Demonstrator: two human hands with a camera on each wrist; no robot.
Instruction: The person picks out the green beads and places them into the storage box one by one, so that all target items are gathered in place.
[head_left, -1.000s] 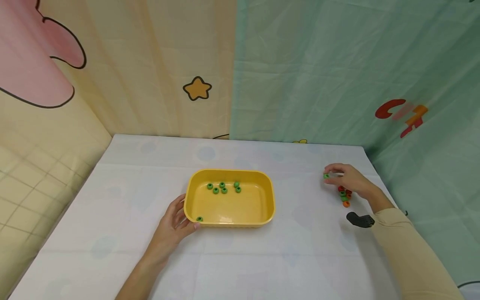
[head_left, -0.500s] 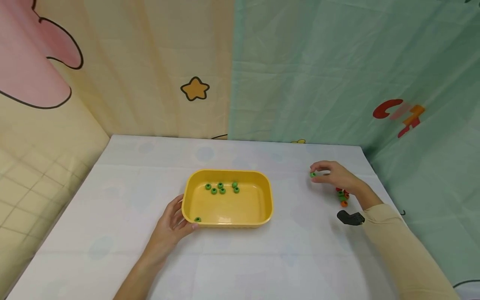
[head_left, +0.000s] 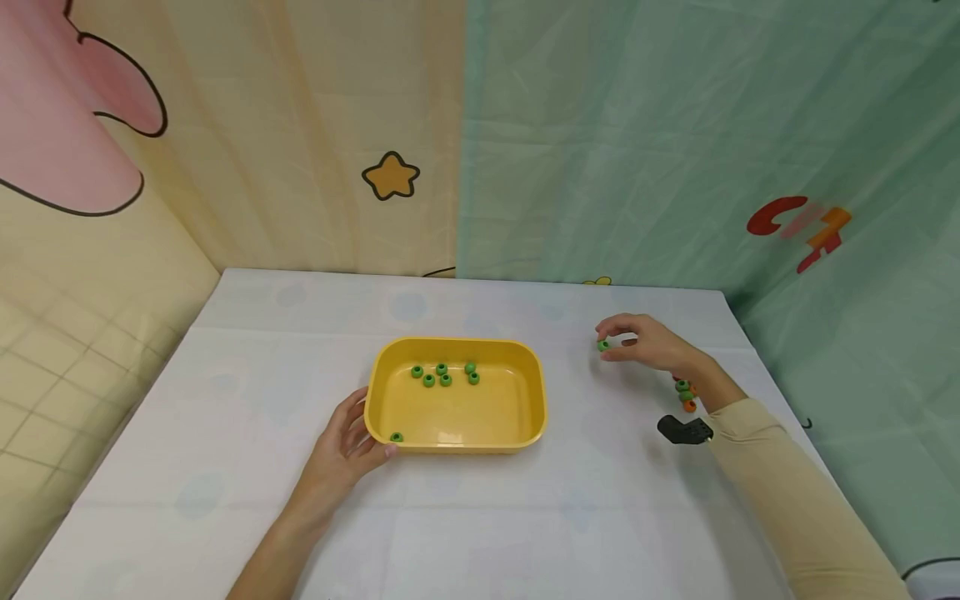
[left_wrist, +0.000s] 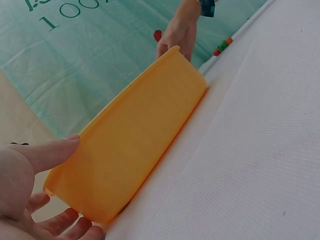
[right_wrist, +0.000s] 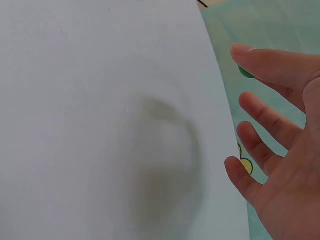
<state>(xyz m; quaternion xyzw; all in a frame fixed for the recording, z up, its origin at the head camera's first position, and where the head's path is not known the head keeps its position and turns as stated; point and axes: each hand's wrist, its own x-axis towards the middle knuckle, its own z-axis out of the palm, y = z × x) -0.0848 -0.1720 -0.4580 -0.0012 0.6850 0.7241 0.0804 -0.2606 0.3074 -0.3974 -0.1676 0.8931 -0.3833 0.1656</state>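
Observation:
In the head view, a yellow plastic tray [head_left: 532, 417] stands on the table, with several green beads [head_left: 446, 380] inside. One more green bead [head_left: 397, 437] lies at its near left corner. My left hand [head_left: 337, 450] grips that corner, thumb at the rim and fingers around the side, as the left wrist view also shows on the tray wall [left_wrist: 125, 145]. Right of the tray and above the table, my right hand [head_left: 645, 343] pinches a green bead [head_left: 603, 345] between thumb and finger. In the right wrist view the thumb mostly hides this bead [right_wrist: 246, 72].
A small cluster of green, orange and red beads [head_left: 686, 396] lies on the table under the right forearm, partly hidden. The white cloth-covered table [head_left: 480, 525] backs onto hanging curtains [head_left: 600, 167]. A black device [head_left: 684, 430] sits at the right wrist.
My right hand has moved left, away from the bead cluster and toward the tray, carrying the green bead. The left hand keeps its grip on the tray.

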